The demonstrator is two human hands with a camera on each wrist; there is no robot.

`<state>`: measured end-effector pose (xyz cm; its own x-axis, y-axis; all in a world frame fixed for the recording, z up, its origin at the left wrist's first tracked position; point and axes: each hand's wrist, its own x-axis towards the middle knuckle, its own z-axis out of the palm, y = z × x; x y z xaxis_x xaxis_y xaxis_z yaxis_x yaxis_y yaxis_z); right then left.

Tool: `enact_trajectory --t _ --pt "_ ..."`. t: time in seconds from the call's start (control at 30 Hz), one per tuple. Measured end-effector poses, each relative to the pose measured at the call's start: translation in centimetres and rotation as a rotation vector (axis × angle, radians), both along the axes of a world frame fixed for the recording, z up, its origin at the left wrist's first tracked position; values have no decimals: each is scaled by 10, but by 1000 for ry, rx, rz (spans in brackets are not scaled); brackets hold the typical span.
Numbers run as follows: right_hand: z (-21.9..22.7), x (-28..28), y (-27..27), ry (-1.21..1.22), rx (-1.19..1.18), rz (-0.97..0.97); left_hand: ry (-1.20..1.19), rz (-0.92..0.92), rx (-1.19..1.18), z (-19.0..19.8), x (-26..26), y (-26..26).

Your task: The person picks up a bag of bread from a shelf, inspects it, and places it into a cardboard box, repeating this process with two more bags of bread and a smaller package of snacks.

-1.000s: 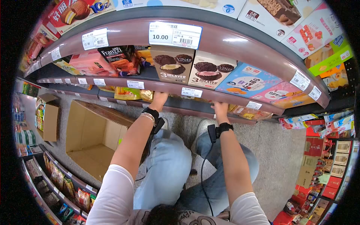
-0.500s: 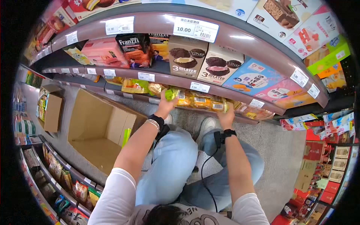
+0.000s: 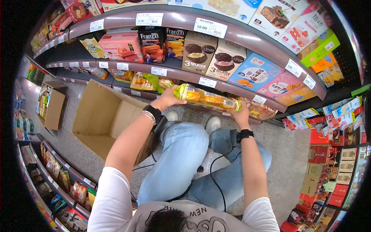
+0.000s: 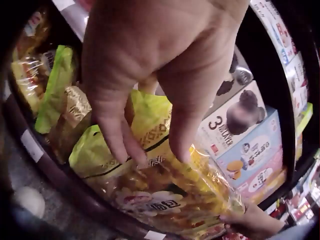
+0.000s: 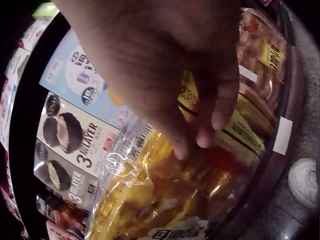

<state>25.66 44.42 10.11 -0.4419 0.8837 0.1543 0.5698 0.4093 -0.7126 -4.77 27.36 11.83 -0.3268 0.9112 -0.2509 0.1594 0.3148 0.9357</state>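
A long clear bag of packaged bread (image 3: 208, 99) with yellow contents and green-yellow ends spans the front of the low shelf. My left hand (image 3: 167, 99) grips its left end, thumb and fingers on either side of the green wrapping (image 4: 152, 112) in the left wrist view. My right hand (image 3: 242, 113) holds the other end, its fingertips pressed into the plastic in the right wrist view. Left of my left hand, more yellow and green packs (image 3: 143, 81) lie on the same shelf. Beyond my right hand sit brown-toned snack packs (image 3: 262, 110).
Above stand cake boxes (image 3: 200, 52) and a blue biscuit box (image 3: 253, 71), with a shelf edge (image 3: 174, 72) carrying price tags below them. An open cardboard box (image 3: 92, 112) stands on the floor at left. Hanging packets (image 3: 301, 119) are at right. Black cables run beside my legs.
Both hands were under the shelf edge, then came out with the bread bag between them. The bag is now lifted and nearer, more of it showing; the view has shifted a little.
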Motion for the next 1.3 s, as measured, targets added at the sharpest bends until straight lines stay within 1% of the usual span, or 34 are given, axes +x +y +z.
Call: enact_trajectory --t 0.07,0.1,0.13,0.17,0.2,0.27,0.3,0.33,0.37,0.4,0.43,0.5,0.53,0.6,0.63,0.67,0.77,0.9,1.0,1.1,1.13,1.23,1.3 --pt "15 9 4 30 -162 23 10 -68 -2 1 -9 -3" --pt "27 11 1 46 -243 34 146 -60 0 16 -7 -9" --pt "45 10 -7 117 -192 67 282 -50 2 40 -4 -17" --pt "64 11 -13 89 -180 77 419 -40 4 56 -2 -23" --pt "88 12 -22 61 -168 86 467 -24 114 48 -9 -26" --pt "126 16 -34 -43 -153 95 287 -40 182 71 -13 -36" --pt "140 18 -37 -29 -58 120 196 -49 216 86 -13 -42" --pt "152 20 -42 -17 35 144 47 -27 283 102 -11 -49" --pt "164 22 -46 -5 129 167 120 -2 291 119 -11 -57" --pt "179 22 -52 -10 181 149 195 24 299 141 -10 -66" --pt "192 22 -57 45 161 169 268 50 306 153 -10 -73" --pt "212 22 -63 155 122 209 535 189 417 158 -16 -83" --pt "219 21 -68 270 10 218 511 226 487 162 -16 -88" --pt "229 16 -79 501 -212 236 275 236 585 174 -13 -96" --pt "231 13 -83 615 -326 246 156 240 630 188 -6 -102" --pt "228 11 -84 680 -363 290 -82 212 641 202 6 -109" --pt "227 -2 -99 753 -394 259 -302 245 553 195 -1 -121" --pt "225 -6 -104 736 -356 278 -190 292 685 199 5 -126" --pt "231 -2 -111 629 -287 318 -213 268 607 201 11 -136" --pt "233 1 -116 509 -100 362 -187 268 586 195 11 -141" --pt "237 1 -120 505 -82 391 -156 268 598 191 11 -142" --pt "241 0 -128 623 -75 366 -159 241 627 185 7 -146" --pt "234 2 -121 770 -272 400 -222 284 624 185 9 -146"
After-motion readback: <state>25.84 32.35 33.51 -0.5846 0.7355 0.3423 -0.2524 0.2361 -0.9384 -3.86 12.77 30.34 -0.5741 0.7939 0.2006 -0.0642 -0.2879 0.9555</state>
